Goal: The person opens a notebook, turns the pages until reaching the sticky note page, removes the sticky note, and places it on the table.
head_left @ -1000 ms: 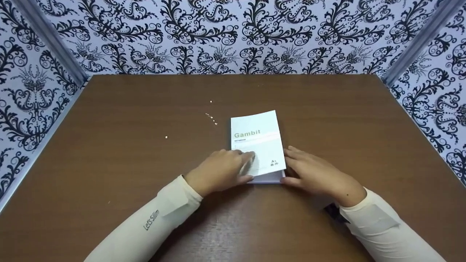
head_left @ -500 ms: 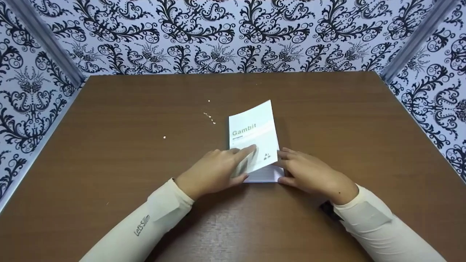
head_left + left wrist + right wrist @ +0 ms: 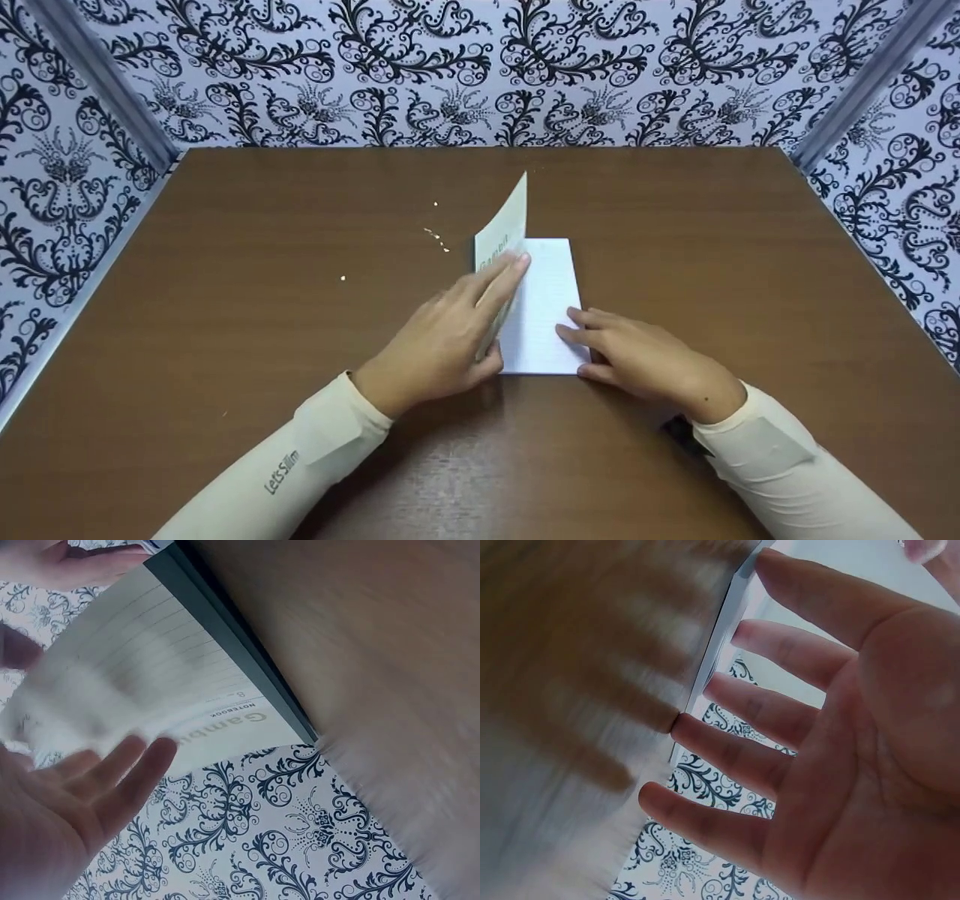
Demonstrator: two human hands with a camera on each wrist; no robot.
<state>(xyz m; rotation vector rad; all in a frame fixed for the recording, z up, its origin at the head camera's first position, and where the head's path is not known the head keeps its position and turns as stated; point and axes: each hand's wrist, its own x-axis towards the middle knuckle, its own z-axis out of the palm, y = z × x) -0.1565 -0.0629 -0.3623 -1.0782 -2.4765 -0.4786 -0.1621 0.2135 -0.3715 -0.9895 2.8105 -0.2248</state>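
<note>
Both are unclenched: your left grip (image 3: 442, 330) seemingly touches the raised cover (image 3: 505, 221) of the notebook (image 3: 544, 292); your right grip (image 3: 649, 352) rests at the notebook's right edge.

White lined page (image 3: 544, 285), pale cover (image 3: 506, 217), brown table (image 3: 712, 247), black-on-white scrolled wall (image 3: 480, 75), cream sleeves (image 3: 322, 442)

Brown table (image 3: 712, 247); pale specks (image 3: 437, 238) on it; black-scrolled white walls (image 3: 480, 67) behind and at sides; grey corner strips (image 3: 861, 86).

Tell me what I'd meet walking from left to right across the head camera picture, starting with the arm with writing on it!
Left sleeve → left hand → notebook's white page → right hand → right sleeve.
</note>
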